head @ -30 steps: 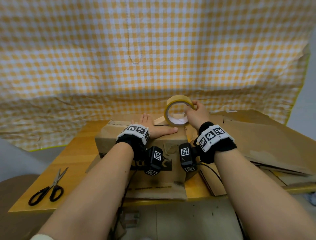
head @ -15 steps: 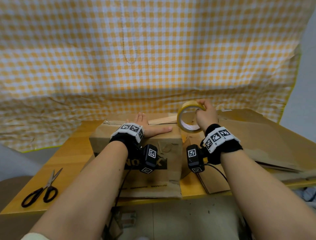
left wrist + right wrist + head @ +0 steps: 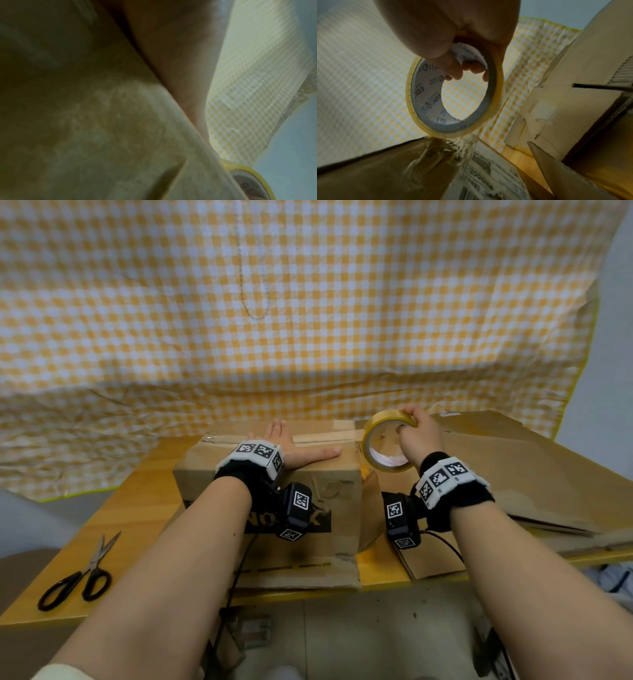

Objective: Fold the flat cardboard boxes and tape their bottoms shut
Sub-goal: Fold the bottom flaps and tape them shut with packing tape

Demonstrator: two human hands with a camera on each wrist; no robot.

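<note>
A folded cardboard box stands on the wooden table, its taped seam facing up. My left hand lies flat on top of it, fingers straight, pressing the flaps down. My right hand grips a yellowish tape roll at the box's right edge, thumb inside the core. In the right wrist view the tape roll hangs from my fingers, and a stretched strip of tape runs from it down onto the box. The left wrist view shows blurred cardboard close up and the roll's rim.
Black-handled scissors lie at the table's front left. Flat cardboard sheets are stacked on the right side of the table. A yellow checked cloth hangs behind. A loose cardboard flap lies near the front edge.
My right hand has carried the tape roll rightward along the seam to the box's right edge, drawing tape out. The left hand has stayed flat on the box top.
</note>
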